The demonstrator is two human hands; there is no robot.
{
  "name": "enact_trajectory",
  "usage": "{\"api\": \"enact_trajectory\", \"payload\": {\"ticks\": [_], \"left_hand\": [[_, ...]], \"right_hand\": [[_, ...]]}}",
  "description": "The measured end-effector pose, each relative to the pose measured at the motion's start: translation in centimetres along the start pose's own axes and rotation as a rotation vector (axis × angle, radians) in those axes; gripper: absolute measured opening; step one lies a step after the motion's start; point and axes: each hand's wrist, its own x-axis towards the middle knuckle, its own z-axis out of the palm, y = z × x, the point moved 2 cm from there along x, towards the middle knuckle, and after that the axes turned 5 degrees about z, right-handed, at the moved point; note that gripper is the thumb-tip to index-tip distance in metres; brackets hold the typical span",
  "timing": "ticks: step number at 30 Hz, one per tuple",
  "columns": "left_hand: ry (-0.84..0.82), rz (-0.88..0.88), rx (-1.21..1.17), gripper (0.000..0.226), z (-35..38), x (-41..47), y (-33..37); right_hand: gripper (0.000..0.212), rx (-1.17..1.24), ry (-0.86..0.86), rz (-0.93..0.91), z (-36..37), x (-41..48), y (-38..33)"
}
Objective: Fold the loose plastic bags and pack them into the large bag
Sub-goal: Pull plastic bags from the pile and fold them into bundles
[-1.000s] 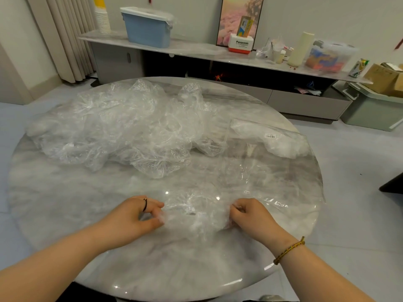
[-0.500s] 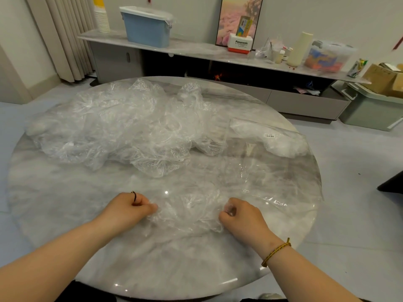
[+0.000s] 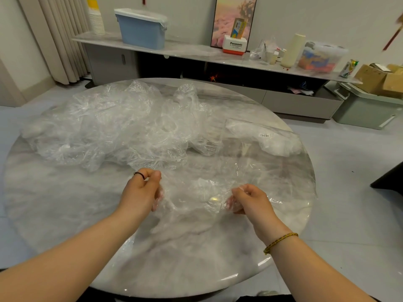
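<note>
A crumpled clear plastic bag is stretched between my hands just above the round marble table. My left hand grips its left edge with curled fingers; my right hand pinches its right edge. A heap of loose clear bags covers the table's far left half. The large flat clear bag lies at the right, with white folded plastic inside its far end under a small label.
A long marble sideboard behind the table carries a blue lidded bin, a Panasonic box and a clear tub. A grey crate with cardboard boxes stands on the floor at right. Curtains hang at far left.
Both hands have lifted the bag off the table and moved slightly farther from me, pulling it wider between them.
</note>
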Motion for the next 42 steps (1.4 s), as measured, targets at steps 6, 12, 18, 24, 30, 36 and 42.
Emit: {"api": "enact_trajectory", "payload": {"ticks": [6, 12, 18, 24, 30, 36, 42], "left_hand": [[0.006, -0.064, 0.106, 0.019, -0.6, 1.0, -0.3], [-0.039, -0.020, 0.107, 0.017, -1.5, 1.4, 0.6], [0.018, 0.190, -0.093, 0.020, -2.2, 1.0, 2.6], [-0.325, 0.264, 0.249, 0.026, -2.4, 0.7, 0.1], [-0.573, 0.179, 0.570, 0.025, -2.4, 0.6, -2.6], [-0.602, 0.108, 0.661, 0.020, -1.7, 0.8, -3.4], [-0.503, -0.025, 0.668, 0.022, -1.0, 0.7, -4.3]], "right_hand": [[0.018, 0.069, -0.084, 0.111, -0.9, -0.2, -0.3], [0.025, 0.247, -0.096, -0.080, -0.7, -0.4, -1.5], [0.034, 0.142, -0.015, -0.417, -1.7, -1.5, -2.4], [0.039, -0.508, -0.194, -0.496, -1.7, -1.5, 0.9], [0.025, -0.906, -0.347, -0.473, -1.3, -0.8, 2.8], [0.048, -0.824, -0.242, -0.296, -1.4, -0.8, 2.0], [0.045, -0.748, -0.021, -0.129, -0.4, -0.1, 2.2]]}}
